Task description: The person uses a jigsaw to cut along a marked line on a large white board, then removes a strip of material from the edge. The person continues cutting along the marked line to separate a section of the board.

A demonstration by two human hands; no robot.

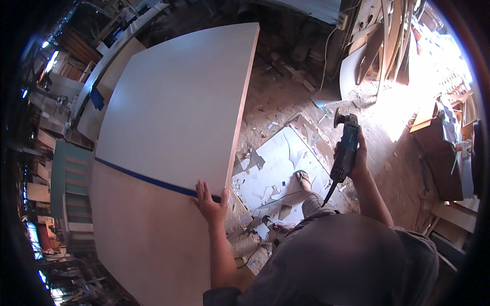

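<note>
My right hand [360,162] is wrapped round the body of a dark angle grinder [345,150], held off to the right, away from the panels. Its round disc [339,118] points up and away from me, and the cord trails from the lower end. My left hand [209,205] lies with fingers spread at the right end of a narrow blue strip [153,179]. This strip runs between a large white panel [178,97] on the far side and a pale wood-toned panel [153,224] on the near side. My left hand touches the panels near their right edge.
Below the grinder, a white board [278,158] littered with scraps lies on the dusty floor, with my foot [303,179] on it. Wood strips [388,46] lean at the back right. A dark wooden cabinet [438,148] stands at right, a green slatted piece [74,178] at left.
</note>
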